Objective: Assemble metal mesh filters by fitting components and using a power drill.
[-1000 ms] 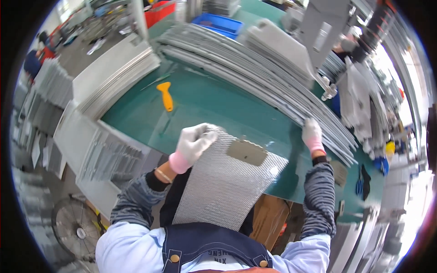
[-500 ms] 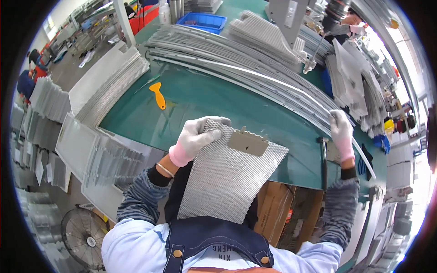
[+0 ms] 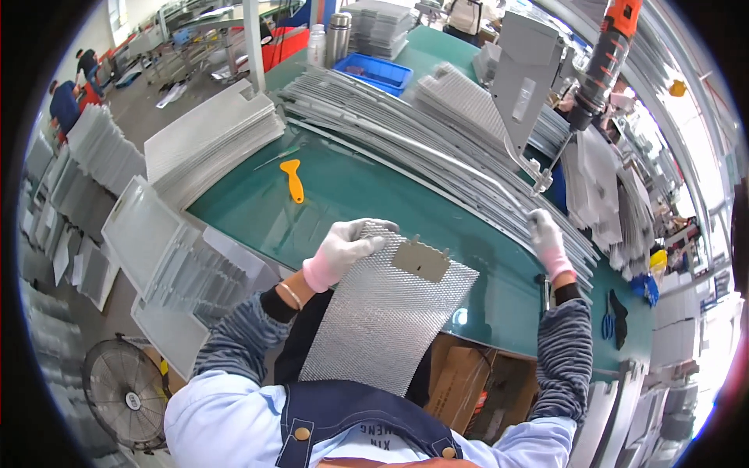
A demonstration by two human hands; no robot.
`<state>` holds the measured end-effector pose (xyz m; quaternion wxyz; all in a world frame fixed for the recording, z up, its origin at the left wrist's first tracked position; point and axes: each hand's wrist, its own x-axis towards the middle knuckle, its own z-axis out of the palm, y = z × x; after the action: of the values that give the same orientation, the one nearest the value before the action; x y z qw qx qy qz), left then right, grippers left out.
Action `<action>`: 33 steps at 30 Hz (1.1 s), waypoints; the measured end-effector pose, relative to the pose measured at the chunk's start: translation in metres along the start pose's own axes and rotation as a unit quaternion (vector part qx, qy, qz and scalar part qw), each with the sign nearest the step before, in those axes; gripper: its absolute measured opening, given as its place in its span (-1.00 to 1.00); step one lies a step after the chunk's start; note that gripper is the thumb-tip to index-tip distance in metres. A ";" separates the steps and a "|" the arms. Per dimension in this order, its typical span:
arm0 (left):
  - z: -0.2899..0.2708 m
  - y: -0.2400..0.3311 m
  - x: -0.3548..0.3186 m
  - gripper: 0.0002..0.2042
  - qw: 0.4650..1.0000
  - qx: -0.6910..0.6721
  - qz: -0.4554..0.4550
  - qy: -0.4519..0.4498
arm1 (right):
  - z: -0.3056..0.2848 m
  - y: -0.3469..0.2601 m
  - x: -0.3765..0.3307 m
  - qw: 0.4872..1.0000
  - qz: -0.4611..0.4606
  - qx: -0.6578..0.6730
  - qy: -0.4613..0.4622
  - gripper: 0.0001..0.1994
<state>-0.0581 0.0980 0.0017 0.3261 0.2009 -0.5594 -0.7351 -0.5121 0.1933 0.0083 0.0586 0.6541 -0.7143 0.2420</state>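
My left hand (image 3: 343,251), in a white glove with a pink cuff, is closed on the upper left corner of a silver metal mesh panel (image 3: 374,320). The panel slants down toward my apron, with a flat grey-beige plate (image 3: 421,260) at its top edge. My right hand (image 3: 548,240), gloved alike, is closed at the right end of the long metal strips, its fingers around a pale thin strip (image 3: 468,162) that lies along the pile of strips (image 3: 374,113). A hammer-like tool (image 3: 544,290) lies beneath my right wrist, partly hidden.
An orange scraper (image 3: 292,181) lies on the green table (image 3: 250,204). Stacked mesh panels (image 3: 211,140) stand at the left, with a blue tray (image 3: 374,72) at the back. An orange-black power driver (image 3: 605,62) hangs at the right. Blue-handled scissors (image 3: 608,326) lie far right; a fan (image 3: 129,394) stands lower left.
My right hand has moved left with the strip, which now lies closer against the pile. My left hand and the mesh panel have shifted slightly. The view has turned a little.
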 end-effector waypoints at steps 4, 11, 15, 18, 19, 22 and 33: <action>0.001 -0.016 0.005 -0.70 0.999 -0.035 0.005 -0.024 | 0.030 -0.070 0.043 0.988 -0.117 -0.089 0.039 -0.86; -0.007 0.001 -0.007 -0.63 0.998 -0.005 0.054 0.008 | -0.070 -0.089 0.013 0.983 -0.089 -0.088 0.133 -0.81; -0.001 0.011 -0.003 -0.58 0.998 0.012 0.055 -0.010 | -0.098 -0.088 -0.043 0.995 -0.066 0.006 0.078 -0.78; 0.015 0.025 -0.005 -0.56 0.999 0.018 0.029 -0.026 | -0.118 -0.118 -0.054 0.974 0.136 0.157 -0.091 -0.85; 0.018 0.027 -0.006 -0.55 0.999 0.023 0.014 -0.032 | -0.116 -0.130 -0.052 0.972 0.142 0.163 -0.088 -0.85; 0.020 0.024 -0.009 -0.53 0.998 0.044 0.015 -0.034 | -0.100 -0.176 -0.031 0.896 0.152 0.347 -0.230 -0.86; 0.018 0.036 -0.033 -0.64 0.996 -0.093 0.014 -0.003 | -0.063 -0.250 0.012 0.879 0.022 0.303 -0.367 -0.80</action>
<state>-0.0379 0.1281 0.0390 0.3516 0.1596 -0.4929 -0.7798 -0.2880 0.2021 0.1352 -0.4141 0.6656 -0.5908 0.1906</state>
